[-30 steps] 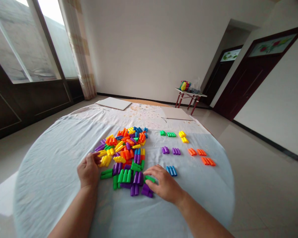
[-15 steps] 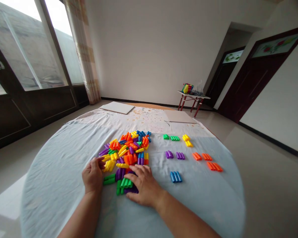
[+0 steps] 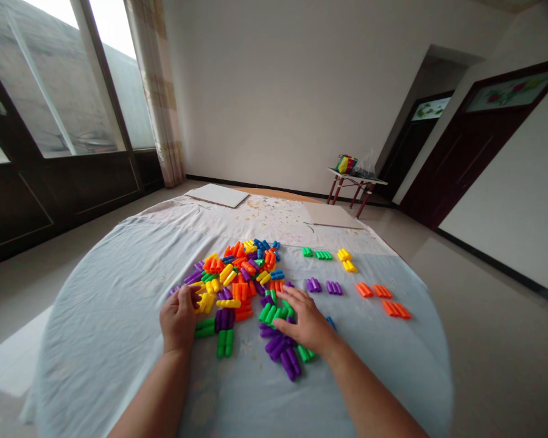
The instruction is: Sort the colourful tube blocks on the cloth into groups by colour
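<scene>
My left hand (image 3: 179,313) rests at the left edge of a mixed pile of coloured plastic pieces (image 3: 242,291). Its fingers are curled together beside yellow pieces (image 3: 205,302); what they hold, if anything, is too small to make out. My right hand (image 3: 307,319) lies with spread fingers over green pieces (image 3: 274,314) and purple pieces (image 3: 281,347), right of the pile. Green pieces (image 3: 225,344) sit between the hands. A blue piece (image 3: 331,323) is mostly hidden behind my right hand.
Right of the pile lie separate green (image 3: 323,255), yellow (image 3: 349,266), purple (image 3: 333,288) and orange pieces (image 3: 396,309). A white board (image 3: 218,195) and a beige board (image 3: 332,215) rest at the far side of the cloth-covered table (image 3: 105,316). A small table (image 3: 360,177) stands beyond.
My right hand has moved right, and a cluster of purple and green pieces now lies beneath and beside it, apart from the lower pile. My left hand has shifted slightly up and right.
</scene>
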Action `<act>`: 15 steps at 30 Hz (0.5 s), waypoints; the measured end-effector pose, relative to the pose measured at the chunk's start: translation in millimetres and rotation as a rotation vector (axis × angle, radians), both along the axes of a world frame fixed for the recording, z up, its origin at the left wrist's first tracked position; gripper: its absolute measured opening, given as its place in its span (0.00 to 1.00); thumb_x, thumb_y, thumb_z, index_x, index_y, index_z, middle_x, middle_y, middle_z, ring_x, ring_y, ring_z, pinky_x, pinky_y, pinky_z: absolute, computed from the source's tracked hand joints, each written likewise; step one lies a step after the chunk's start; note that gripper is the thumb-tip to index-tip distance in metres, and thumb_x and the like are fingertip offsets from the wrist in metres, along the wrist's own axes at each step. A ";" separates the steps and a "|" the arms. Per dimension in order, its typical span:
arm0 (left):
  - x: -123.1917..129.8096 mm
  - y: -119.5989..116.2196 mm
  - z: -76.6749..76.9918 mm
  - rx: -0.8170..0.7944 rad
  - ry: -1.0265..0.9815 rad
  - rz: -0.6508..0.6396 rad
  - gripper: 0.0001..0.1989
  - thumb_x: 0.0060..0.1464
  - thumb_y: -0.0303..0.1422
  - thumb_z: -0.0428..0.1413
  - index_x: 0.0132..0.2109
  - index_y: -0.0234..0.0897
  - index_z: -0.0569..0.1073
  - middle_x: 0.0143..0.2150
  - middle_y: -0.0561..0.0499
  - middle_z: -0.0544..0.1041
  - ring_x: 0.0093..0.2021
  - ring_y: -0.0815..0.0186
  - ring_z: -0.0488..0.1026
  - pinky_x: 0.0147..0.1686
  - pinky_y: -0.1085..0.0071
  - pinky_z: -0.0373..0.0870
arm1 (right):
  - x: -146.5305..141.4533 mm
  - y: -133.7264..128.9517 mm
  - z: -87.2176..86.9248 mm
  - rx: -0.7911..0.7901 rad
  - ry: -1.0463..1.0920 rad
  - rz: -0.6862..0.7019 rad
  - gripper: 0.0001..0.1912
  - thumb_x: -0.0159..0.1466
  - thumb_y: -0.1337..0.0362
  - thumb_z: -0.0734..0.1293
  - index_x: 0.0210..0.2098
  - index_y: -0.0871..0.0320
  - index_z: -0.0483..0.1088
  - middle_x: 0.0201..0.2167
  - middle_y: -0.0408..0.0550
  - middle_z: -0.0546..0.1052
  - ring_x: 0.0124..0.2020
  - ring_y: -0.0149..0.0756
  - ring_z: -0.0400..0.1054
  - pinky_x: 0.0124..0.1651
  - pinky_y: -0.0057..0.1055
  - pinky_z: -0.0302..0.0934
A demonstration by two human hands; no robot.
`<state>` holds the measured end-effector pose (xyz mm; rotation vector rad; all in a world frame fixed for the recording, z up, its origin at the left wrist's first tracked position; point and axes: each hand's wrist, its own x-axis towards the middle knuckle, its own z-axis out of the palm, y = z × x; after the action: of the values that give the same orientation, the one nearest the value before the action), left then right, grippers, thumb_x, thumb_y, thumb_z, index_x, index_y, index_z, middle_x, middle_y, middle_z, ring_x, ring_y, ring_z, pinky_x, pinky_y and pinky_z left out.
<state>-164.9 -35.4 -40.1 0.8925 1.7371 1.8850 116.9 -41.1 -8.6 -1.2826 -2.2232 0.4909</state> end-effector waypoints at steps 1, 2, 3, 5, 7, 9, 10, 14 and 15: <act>0.6 -0.3 0.7 -0.003 0.013 -0.007 0.20 0.50 0.46 0.48 0.31 0.34 0.75 0.21 0.52 0.69 0.21 0.68 0.64 0.21 0.71 0.62 | 0.5 0.4 -0.6 0.030 0.037 -0.010 0.24 0.59 0.59 0.67 0.55 0.56 0.69 0.57 0.55 0.68 0.60 0.46 0.59 0.62 0.46 0.51; 1.1 -0.6 1.4 -0.007 0.024 -0.012 0.20 0.50 0.46 0.48 0.31 0.34 0.75 0.21 0.52 0.69 0.21 0.68 0.64 0.21 0.71 0.63 | -0.5 0.4 -0.9 0.056 0.063 -0.016 0.21 0.61 0.61 0.66 0.53 0.57 0.70 0.55 0.54 0.71 0.58 0.44 0.61 0.61 0.44 0.53; 1.5 -1.0 1.9 -0.010 0.033 -0.015 0.20 0.51 0.46 0.48 0.31 0.34 0.75 0.21 0.52 0.70 0.21 0.68 0.64 0.21 0.71 0.63 | -2.8 -0.3 -1.0 0.071 0.076 -0.015 0.19 0.61 0.62 0.65 0.51 0.57 0.71 0.53 0.53 0.72 0.56 0.43 0.62 0.60 0.43 0.54; 1.7 -1.4 2.3 -0.017 0.048 -0.014 0.20 0.51 0.45 0.48 0.31 0.34 0.75 0.21 0.52 0.70 0.21 0.68 0.65 0.21 0.71 0.63 | -10.5 -3.5 -0.4 0.074 0.063 0.004 0.18 0.60 0.61 0.67 0.50 0.56 0.71 0.50 0.52 0.74 0.53 0.43 0.64 0.57 0.42 0.56; 1.3 -1.4 1.7 -0.023 0.059 -0.008 0.20 0.52 0.45 0.47 0.32 0.34 0.76 0.21 0.52 0.70 0.21 0.68 0.65 0.22 0.71 0.63 | -19.5 -8.7 0.4 0.061 0.016 0.024 0.21 0.58 0.56 0.70 0.50 0.55 0.71 0.47 0.51 0.74 0.51 0.44 0.64 0.55 0.42 0.56; 0.4 -0.9 0.5 -0.028 0.065 -0.007 0.21 0.52 0.46 0.47 0.32 0.34 0.76 0.22 0.52 0.70 0.22 0.68 0.65 0.22 0.71 0.64 | -26.7 -14.5 0.6 0.055 -0.037 0.029 0.24 0.54 0.54 0.72 0.49 0.54 0.72 0.46 0.50 0.74 0.50 0.44 0.64 0.54 0.42 0.56; -0.1 -0.5 -0.2 -0.031 0.066 -0.009 0.21 0.52 0.46 0.47 0.32 0.34 0.76 0.22 0.52 0.70 0.22 0.68 0.65 0.22 0.71 0.64 | -29.3 -17.3 0.4 0.058 -0.060 0.033 0.24 0.53 0.54 0.73 0.48 0.54 0.72 0.45 0.49 0.73 0.49 0.44 0.64 0.53 0.43 0.55; -2.8 1.4 -3.0 -0.048 0.068 -0.012 0.22 0.52 0.48 0.47 0.33 0.33 0.76 0.23 0.52 0.71 0.22 0.68 0.66 0.23 0.71 0.65 | -35.3 -24.9 -0.6 0.096 -0.128 0.064 0.21 0.51 0.55 0.75 0.42 0.54 0.74 0.47 0.50 0.71 0.50 0.46 0.62 0.54 0.45 0.53; -3.8 1.9 -3.9 -0.054 0.069 -0.009 0.22 0.52 0.48 0.47 0.34 0.33 0.76 0.23 0.52 0.71 0.22 0.68 0.66 0.23 0.72 0.65 | -36.3 -25.7 -0.4 0.103 -0.134 0.072 0.19 0.51 0.55 0.75 0.40 0.54 0.75 0.46 0.49 0.72 0.50 0.46 0.62 0.53 0.45 0.53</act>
<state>-168.7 -33.4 -44.0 0.9542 1.8120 1.8127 80.5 -66.8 -9.0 -1.2172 -2.3793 0.3207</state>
